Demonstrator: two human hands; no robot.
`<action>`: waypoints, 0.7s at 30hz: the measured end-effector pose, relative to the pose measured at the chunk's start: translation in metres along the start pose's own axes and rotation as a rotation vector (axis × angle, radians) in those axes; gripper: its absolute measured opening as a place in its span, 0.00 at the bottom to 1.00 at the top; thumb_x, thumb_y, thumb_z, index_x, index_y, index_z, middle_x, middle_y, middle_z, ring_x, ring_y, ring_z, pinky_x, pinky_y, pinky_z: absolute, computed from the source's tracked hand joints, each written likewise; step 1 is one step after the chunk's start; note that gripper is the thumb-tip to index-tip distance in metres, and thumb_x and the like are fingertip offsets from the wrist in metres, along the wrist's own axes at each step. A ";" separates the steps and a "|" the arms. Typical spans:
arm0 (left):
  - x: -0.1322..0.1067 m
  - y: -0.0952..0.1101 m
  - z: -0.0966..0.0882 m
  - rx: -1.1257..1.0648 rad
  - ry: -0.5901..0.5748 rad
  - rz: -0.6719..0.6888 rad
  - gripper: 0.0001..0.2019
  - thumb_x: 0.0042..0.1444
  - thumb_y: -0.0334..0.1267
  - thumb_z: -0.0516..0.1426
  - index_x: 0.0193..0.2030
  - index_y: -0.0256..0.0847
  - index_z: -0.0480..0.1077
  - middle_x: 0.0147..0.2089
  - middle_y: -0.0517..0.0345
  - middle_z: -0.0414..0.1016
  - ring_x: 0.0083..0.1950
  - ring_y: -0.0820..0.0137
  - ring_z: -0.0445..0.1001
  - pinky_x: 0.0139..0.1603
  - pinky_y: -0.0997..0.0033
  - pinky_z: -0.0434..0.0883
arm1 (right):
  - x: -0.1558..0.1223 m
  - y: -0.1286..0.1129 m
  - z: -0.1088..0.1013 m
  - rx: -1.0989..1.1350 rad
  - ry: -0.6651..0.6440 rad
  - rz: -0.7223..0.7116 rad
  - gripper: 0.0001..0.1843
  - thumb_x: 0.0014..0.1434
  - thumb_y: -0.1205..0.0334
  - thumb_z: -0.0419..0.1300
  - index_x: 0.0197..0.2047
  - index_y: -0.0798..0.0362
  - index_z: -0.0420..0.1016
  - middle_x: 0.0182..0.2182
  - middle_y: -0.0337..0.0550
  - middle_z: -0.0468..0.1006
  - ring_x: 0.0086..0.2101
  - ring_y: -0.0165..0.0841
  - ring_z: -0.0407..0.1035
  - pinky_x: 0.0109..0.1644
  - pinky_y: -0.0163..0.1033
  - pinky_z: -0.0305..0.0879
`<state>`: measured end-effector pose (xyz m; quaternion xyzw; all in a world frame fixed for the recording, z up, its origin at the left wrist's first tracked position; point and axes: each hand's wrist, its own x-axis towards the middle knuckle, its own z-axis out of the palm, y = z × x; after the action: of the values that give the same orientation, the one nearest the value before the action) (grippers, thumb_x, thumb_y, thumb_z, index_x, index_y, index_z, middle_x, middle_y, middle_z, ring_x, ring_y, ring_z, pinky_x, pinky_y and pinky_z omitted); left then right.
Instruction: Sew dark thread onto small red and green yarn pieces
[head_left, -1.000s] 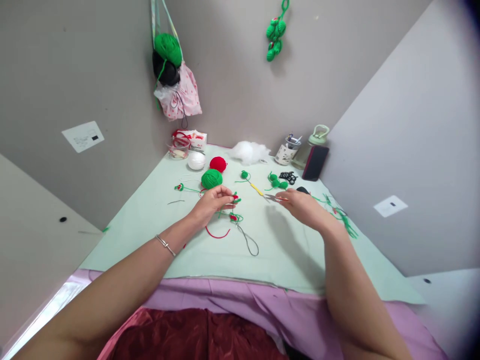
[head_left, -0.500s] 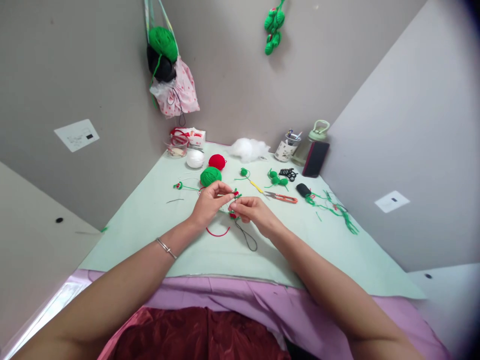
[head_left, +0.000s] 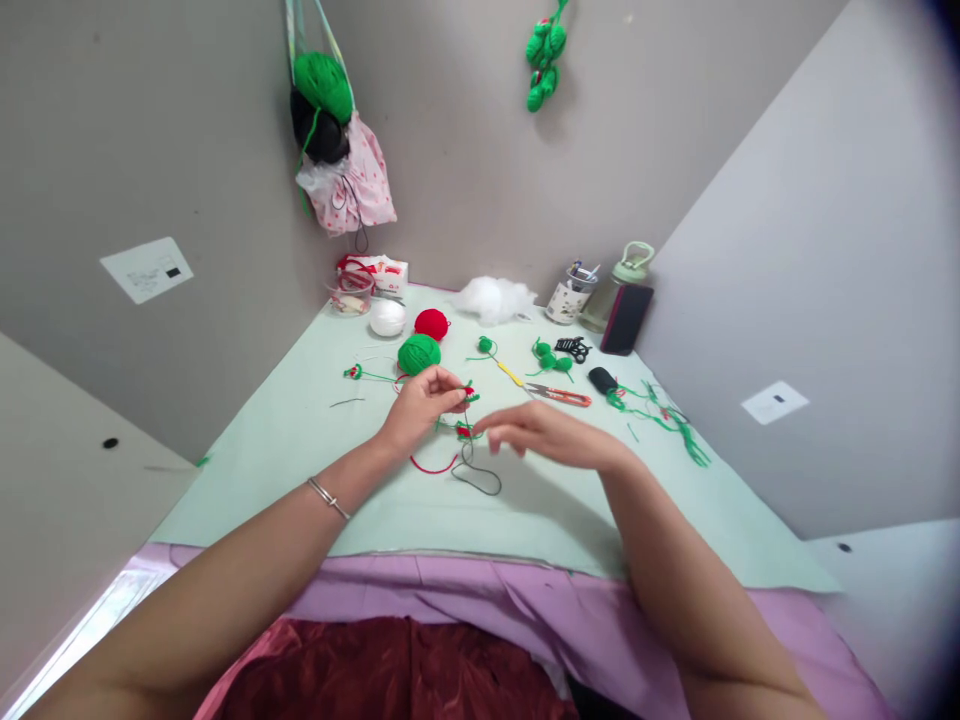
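Note:
My left hand (head_left: pixel 431 403) pinches a small red and green crochet piece (head_left: pixel 470 394) between thumb and fingertips, above the table. A dark cord (head_left: pixel 480 484) hangs from that piece and ends in a loop on the tabletop. Just below, a second red and green crochet piece (head_left: pixel 464 431) lies beside the cord. To the right, my right hand (head_left: pixel 544 432) hovers with its fingers apart and nothing in them. Its index fingertip is close to the lower piece; whether they touch, I cannot tell. A red yarn strand (head_left: pixel 433 470) curves on the table nearby.
Green (head_left: pixel 418 354), red (head_left: pixel 432 324) and white yarn balls (head_left: pixel 388 318) sit back left. A yellow-handled crochet hook (head_left: pixel 510 373) and orange thread snips (head_left: pixel 559 395) lie right of centre. White stuffing (head_left: pixel 495 299), a pen cup (head_left: pixel 571 296), a bottle (head_left: pixel 609 290) and a phone (head_left: pixel 627 320) stand behind.
My right hand has let go of the cord near the upper piece and moved right, its fingers opening. The cord's loop has shifted left. My left hand keeps its pinch.

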<state>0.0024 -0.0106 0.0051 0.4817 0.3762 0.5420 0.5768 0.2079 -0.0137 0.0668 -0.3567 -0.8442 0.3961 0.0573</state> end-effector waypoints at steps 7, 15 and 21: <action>0.000 0.002 -0.001 -0.131 -0.060 -0.103 0.12 0.47 0.37 0.67 0.34 0.37 0.69 0.30 0.62 0.74 0.32 0.74 0.75 0.42 0.68 0.72 | -0.010 0.087 -0.033 -0.899 0.444 0.575 0.24 0.62 0.75 0.47 0.59 0.57 0.68 0.50 0.60 0.74 0.51 0.47 0.67 0.45 0.44 0.62; 0.000 0.004 -0.001 -0.240 -0.070 -0.147 0.13 0.47 0.34 0.68 0.34 0.37 0.68 0.33 0.59 0.77 0.36 0.70 0.79 0.49 0.63 0.73 | -0.019 0.101 -0.037 -0.905 0.447 0.581 0.13 0.58 0.72 0.53 0.44 0.57 0.74 0.44 0.57 0.72 0.35 0.39 0.71 0.36 0.40 0.60; 0.001 0.002 -0.003 -0.268 -0.064 -0.155 0.12 0.48 0.32 0.67 0.35 0.36 0.67 0.33 0.58 0.77 0.39 0.67 0.81 0.51 0.62 0.74 | -0.021 0.070 -0.033 -0.599 0.729 0.249 0.16 0.60 0.65 0.53 0.51 0.55 0.70 0.44 0.51 0.74 0.36 0.38 0.69 0.40 0.41 0.63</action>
<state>-0.0005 -0.0094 0.0067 0.3869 0.3179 0.5256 0.6878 0.2746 0.0231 0.0435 -0.5712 -0.7970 -0.0108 0.1961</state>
